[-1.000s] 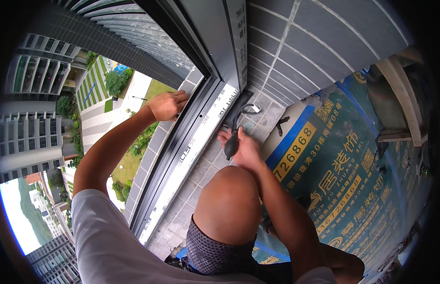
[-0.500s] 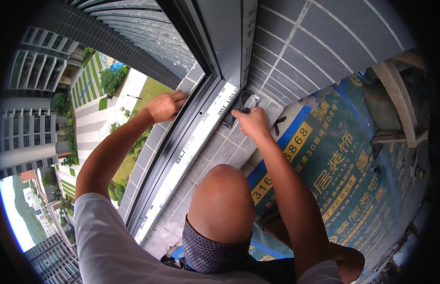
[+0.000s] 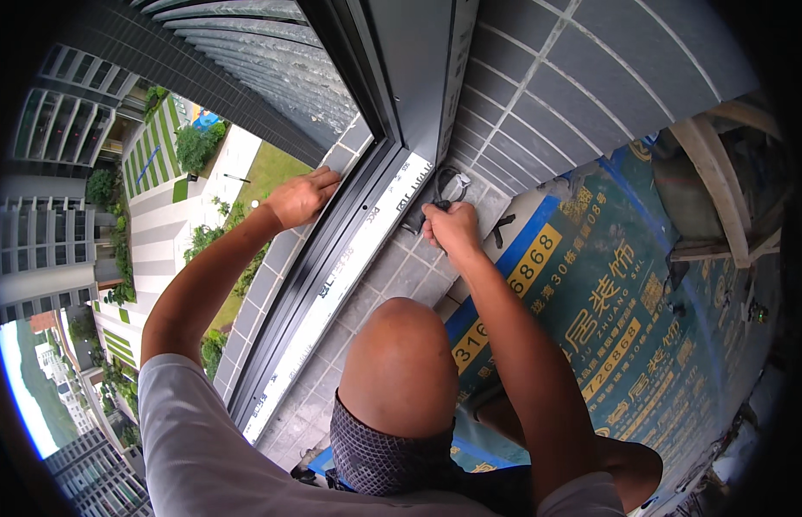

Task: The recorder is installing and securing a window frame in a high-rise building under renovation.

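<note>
A dark window frame with a white film strip on its inner side runs diagonally ahead of me. My left hand reaches past it to the outer tiled ledge. Its fingers are curled against the frame's outer edge, and anything in them is hidden. Over the inner tiled sill, my right hand is closed on a black cable, which loops up toward the corner. A dark flat piece beside those fingers is partly covered and its kind is unclear. My bare knee is just below the sill.
A grey tiled wall rises at the right of the corner. Green printed protective sheeting covers the floor. A wooden piece stands at the far right. Beyond the frame is a long drop to a courtyard.
My right hand's fingers have curled in more around the black cable, and the hand has shifted slightly left. My left hand stays nearly in place.
</note>
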Motion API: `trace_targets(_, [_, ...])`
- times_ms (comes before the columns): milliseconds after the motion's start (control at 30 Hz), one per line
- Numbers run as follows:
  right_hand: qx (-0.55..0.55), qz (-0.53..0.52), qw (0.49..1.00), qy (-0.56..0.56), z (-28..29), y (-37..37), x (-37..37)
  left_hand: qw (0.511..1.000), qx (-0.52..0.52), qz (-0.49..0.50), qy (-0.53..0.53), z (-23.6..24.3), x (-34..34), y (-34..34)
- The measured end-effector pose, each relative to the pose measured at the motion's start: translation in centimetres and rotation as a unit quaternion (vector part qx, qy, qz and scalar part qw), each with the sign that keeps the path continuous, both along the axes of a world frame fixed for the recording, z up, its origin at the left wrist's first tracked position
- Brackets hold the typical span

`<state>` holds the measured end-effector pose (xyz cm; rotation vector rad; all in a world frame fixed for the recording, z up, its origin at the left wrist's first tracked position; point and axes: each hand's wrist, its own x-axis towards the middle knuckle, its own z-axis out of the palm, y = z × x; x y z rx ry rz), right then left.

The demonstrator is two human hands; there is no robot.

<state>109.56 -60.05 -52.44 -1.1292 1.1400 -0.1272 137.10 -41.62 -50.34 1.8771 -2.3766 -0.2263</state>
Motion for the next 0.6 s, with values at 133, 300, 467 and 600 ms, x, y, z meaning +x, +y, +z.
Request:
trace_targets(133, [0.181,-0.011,0.982,-0.047,0.6,-1.7,-2.6,1.0,0.009,0.008,0.003,0.2,-0.2,0.2])
trace_targets(300, [0.296,-0.019,0.938,-0.178,-1.1,-2.3,-3.9,1.0,0.009,0.011,0.009,0.2,-0.5,-0.2])
trace_targets(467, [0.257,0.023,0.958,-0.123,-1.0,-1.8,-3.4,0.999,0.025,0.012,0.026,-0.1,0.0,-0.3])
trace_targets(600, [0.094,0.041,0.995,-0.004,1.4,0.0,-2.2,0.999,-0.027,-0.003,0.036,0.1,-0.3,-0.1])
